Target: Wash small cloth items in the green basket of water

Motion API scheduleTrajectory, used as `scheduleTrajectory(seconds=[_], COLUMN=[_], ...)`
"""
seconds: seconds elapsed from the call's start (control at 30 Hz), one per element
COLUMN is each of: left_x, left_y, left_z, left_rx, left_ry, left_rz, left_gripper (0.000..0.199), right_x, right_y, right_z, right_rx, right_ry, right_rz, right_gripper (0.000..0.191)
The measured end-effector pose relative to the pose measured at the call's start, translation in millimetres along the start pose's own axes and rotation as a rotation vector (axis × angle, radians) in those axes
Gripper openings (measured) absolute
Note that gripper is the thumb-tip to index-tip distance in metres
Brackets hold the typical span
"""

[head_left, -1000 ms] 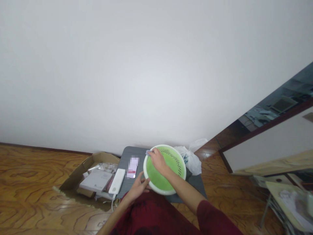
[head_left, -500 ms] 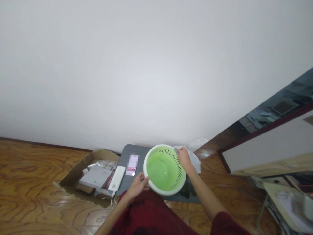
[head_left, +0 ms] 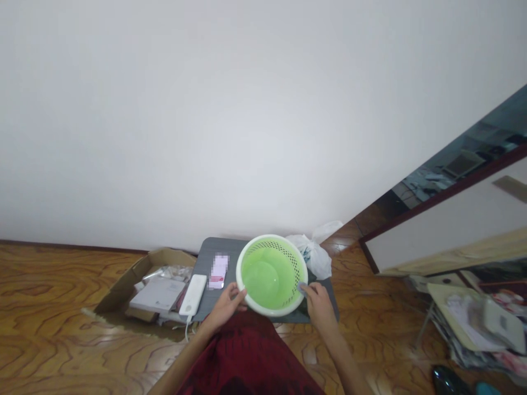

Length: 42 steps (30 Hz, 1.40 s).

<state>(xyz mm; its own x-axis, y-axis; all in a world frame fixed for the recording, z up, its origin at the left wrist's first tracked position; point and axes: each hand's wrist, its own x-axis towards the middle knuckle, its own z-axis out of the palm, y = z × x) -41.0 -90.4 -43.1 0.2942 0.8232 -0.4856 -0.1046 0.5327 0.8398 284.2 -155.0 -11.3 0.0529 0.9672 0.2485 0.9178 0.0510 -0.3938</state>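
Note:
A round green plastic basket [head_left: 263, 280] with a white rim and a perforated band rests over the small dark grey table, its inside facing me. My left hand [head_left: 225, 306] is closed on the rim at its lower left, thumb on top. At the lower right, my right hand [head_left: 319, 300] pinches a small grey-blue piece [head_left: 302, 288], perhaps a cloth or sponge, against the rim. Most of that piece is hidden by the fingers. Just behind the basket's right side sits a white plastic bag [head_left: 315, 258].
On the grey table [head_left: 209, 249] lie a phone [head_left: 218, 270] and a white power bank [head_left: 193, 295] with a cable. Left of it stands an open cardboard box [head_left: 119, 285] holding white boxes. A cluttered low stand [head_left: 447, 315] is at right. A white wall rises behind.
My right hand has slid from the rim's upper right down to its lower right. My left hand keeps its hold, and the whole view has shifted slightly.

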Motion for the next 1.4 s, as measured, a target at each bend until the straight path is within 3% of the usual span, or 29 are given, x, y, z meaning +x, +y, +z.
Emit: scheduleTrajectory(seconds=[0.23, 0.37, 0.7, 0.8, 1.0, 1.1, 1.27, 1.4], left_x=[-2.1, -4.4, -9.5, -12.8, -14.9, -16.7, -16.5, -11.9], left_y=[0.0, 1.5, 3.0, 3.2, 1.3, -1.0, -11.5, -20.9], left_z=[-0.1, 0.1, -1.7, -4.6, -7.2, -6.6, -2.5, -0.9], left_rx=[0.006, 0.026, -0.026, -0.069, -0.12, -0.103, -0.113, -0.082], left_ry=[-0.004, -0.022, -0.014, -0.041, -0.057, -0.096, -0.131, -0.192], left_rz=[0.003, 0.016, -0.018, -0.044, -0.049, -0.021, 0.003, 0.038], left_gripper=[0.073, 0.071, 0.068, 0.068, 0.065, 0.069, 0.07, 0.063], right_x=[-36.4, -45.9, -12.1, -10.6, -23.4, -24.5, -1.5, 28.9], right_y=[-51.2, -74.4, -139.7, -141.0, -96.3, -89.2, -117.7, -145.0], right_z=[25.3, 37.2, 41.8, 38.7, 20.7, 19.1, 31.7, 40.4], right_rx=[0.0, 0.044, 0.161, 0.125, 0.081, 0.092, 0.125, 0.12], right_ry=[0.075, 0.046, -0.156, -0.194, -0.148, -0.169, -0.233, -0.278], right_rz=[0.047, 0.001, -0.213, -0.274, -0.207, -0.226, -0.293, -0.323], right_gripper=[0.046, 0.048, 0.045, 0.042, 0.044, 0.045, 0.047, 0.036])
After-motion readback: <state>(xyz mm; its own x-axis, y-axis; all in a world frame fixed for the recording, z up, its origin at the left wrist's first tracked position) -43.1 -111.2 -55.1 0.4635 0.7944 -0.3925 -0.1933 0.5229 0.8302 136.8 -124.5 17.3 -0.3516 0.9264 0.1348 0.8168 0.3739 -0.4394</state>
